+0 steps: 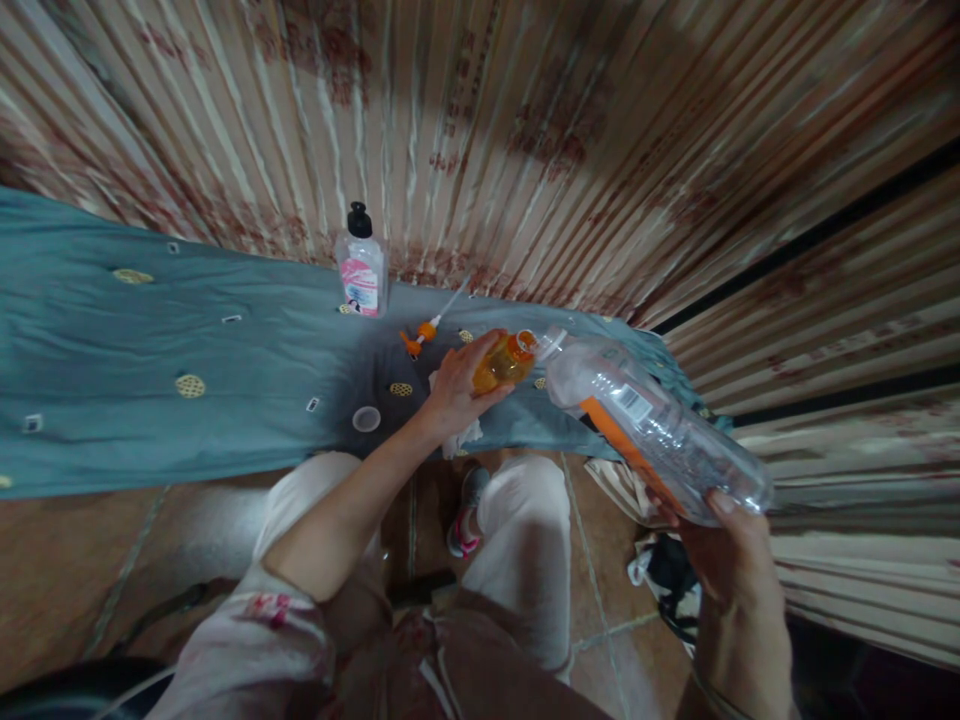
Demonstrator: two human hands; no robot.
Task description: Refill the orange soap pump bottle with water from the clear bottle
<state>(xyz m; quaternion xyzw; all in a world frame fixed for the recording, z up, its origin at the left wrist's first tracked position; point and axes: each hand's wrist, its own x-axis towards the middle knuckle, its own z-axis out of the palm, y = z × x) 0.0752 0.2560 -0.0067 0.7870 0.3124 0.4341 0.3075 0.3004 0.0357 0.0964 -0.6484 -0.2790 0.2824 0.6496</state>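
My left hand [454, 388] is wrapped round a small orange see-through bottle [495, 368], tilted with its open mouth to the right. In my right hand [720, 540] is a large clear plastic bottle [660, 420] with an orange label, gripped near its base. That bottle lies nearly level, and its neck meets the small bottle's mouth; whether they touch I cannot tell. An orange pump top [421, 335] with a clear tube rests on the cloth just beyond my left hand. Some white tissue [463, 438] shows under that hand.
A teal patterned cloth [255, 370] covers the long surface before me. On it stand a clear bottle [361, 270] with a black cap and pink label, and a small white round lid [366, 419]. Pleated curtains [465, 130] rise behind and to the right. Dark items [671, 580] lie on the tiled floor.
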